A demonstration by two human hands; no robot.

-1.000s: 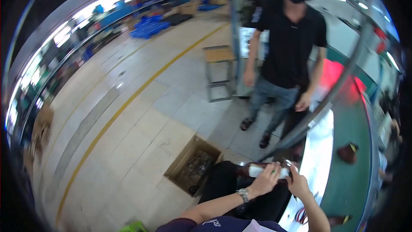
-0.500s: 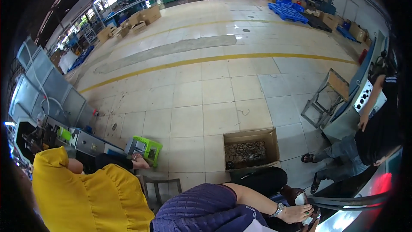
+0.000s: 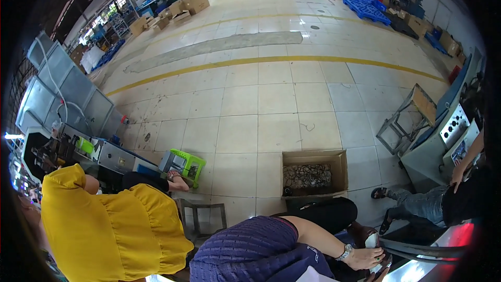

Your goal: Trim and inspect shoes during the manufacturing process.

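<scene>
My left hand [image 3: 364, 258], a watch on its wrist, reaches in from the navy sleeve at the lower edge. Its fingers bend over a brown and white shoe-like piece [image 3: 377, 268]. Part of my right hand [image 3: 385, 274] shows below, its fingers against the same piece; the rest is cut off by the lower edge. Just beyond my left hand is another brown part with a white face [image 3: 371, 240]. Thick dark cables or hoses [image 3: 422, 251] run right from beside it, over a shiny metal surface [image 3: 412, 271].
A carton [image 3: 314, 152] holding tangled dark scraps stands on the floor past my knee. A person in yellow [image 3: 117, 230] sits left, by a green plastic stool [image 3: 195, 164]. Another person [image 3: 456, 193] stands right, near a wooden-topped stool [image 3: 424, 105] and a machine panel [image 3: 454, 124].
The view has shifted slightly, so the floor and carton sit a bit further right and higher. My hands stay on the shoe-like piece. The person at right appears lower and further right in the picture.
</scene>
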